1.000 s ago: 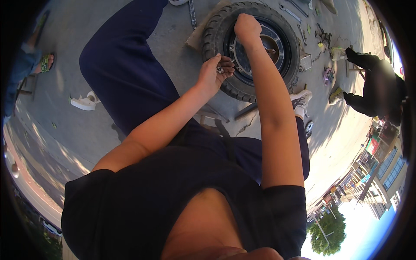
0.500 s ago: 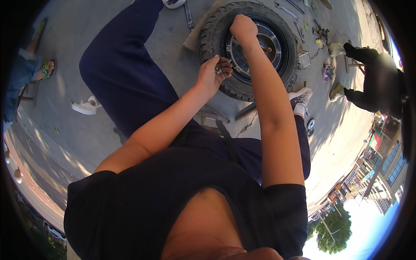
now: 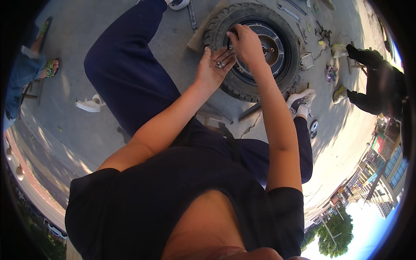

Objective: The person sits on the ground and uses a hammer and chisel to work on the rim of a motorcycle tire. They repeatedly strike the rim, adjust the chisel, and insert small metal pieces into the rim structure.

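1. Left hand (image 3: 212,67), palm upward over the near-left side of the tyre; fingers extended and apart, forming a shallow tray
2. Small metal pieces (image 3: 219,64), lying loose in that palm near the base of the fingers; their exact form is too small to determine
3. Right hand (image 3: 248,43), back upward over the left part of the wheel, just beside the left fingertips; thumb and forefinger bent toward one another, though whether they meet or grip anything cannot be told
4. Wheel (image 3: 271,53), lying on its side beyond the seated person's lap and between the legs; dark rim and grey hub partly covered from view by the right hand and forearm
5. Tyre (image 3: 216,30), black with a blocky tread, seated around the rim; a brown flat piece (image 3: 196,42) projects from beneath its left side
6. Spanner (image 3: 192,17), on the ground left of the wheel, near one foot; a second spanner (image 3: 289,12) lies beyond the tyre to the right
7. Metal box (image 3: 306,61), just right of the tyre; the person's grey shoe (image 3: 302,99) rests nearer, with round metal parts (image 3: 313,126) beside the ankle
8. Person in dark clothing (image 3: 379,82), at the far right, well apart from the wheel
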Motion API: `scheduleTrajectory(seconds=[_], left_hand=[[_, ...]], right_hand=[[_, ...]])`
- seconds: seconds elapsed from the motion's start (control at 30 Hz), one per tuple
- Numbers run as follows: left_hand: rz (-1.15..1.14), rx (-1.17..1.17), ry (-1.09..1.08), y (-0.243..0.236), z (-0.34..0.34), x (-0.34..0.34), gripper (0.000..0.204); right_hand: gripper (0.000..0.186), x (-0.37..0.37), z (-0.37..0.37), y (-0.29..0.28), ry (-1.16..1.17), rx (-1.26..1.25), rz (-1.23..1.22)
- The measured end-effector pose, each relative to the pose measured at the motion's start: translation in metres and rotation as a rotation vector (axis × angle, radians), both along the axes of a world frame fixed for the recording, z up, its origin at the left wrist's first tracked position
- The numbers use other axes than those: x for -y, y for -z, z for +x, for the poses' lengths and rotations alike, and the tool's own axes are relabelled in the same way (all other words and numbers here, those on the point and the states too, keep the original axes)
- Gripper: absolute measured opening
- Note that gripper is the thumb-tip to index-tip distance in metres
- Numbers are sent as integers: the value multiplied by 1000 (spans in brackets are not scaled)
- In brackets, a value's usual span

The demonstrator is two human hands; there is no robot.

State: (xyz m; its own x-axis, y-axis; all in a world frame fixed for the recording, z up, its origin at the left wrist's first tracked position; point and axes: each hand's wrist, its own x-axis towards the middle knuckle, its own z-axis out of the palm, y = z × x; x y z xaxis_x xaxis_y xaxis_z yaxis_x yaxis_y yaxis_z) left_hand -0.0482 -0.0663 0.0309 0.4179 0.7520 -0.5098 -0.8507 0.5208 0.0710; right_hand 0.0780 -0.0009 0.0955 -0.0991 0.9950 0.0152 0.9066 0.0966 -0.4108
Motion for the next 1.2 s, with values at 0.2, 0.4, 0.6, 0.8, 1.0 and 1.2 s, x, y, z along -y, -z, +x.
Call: scheduleTrajectory(seconds=[0.2,0.4,0.6,0.8,1.0,1.2], left_hand=[[61,162,107,8,-1,0,58],[-2,-35,201,8,-3,3,52],[-23,-28,163,2,2,0,46],[-28,40,122,8,2,4,41],[-57,33,137,1,10,8,42],[-26,53,148,13,15,11,42]], right_hand=[[22,78,2,-4,-194,-259,-157],[22,81,6,1,-190,-212,-171],[22,70,13,-12,-209,-324,-234],[20,36,28,-50,-186,-376,-210],[19,-57,102,-38,201,-374,-242],[18,-103,132,14,97,2,-275]])
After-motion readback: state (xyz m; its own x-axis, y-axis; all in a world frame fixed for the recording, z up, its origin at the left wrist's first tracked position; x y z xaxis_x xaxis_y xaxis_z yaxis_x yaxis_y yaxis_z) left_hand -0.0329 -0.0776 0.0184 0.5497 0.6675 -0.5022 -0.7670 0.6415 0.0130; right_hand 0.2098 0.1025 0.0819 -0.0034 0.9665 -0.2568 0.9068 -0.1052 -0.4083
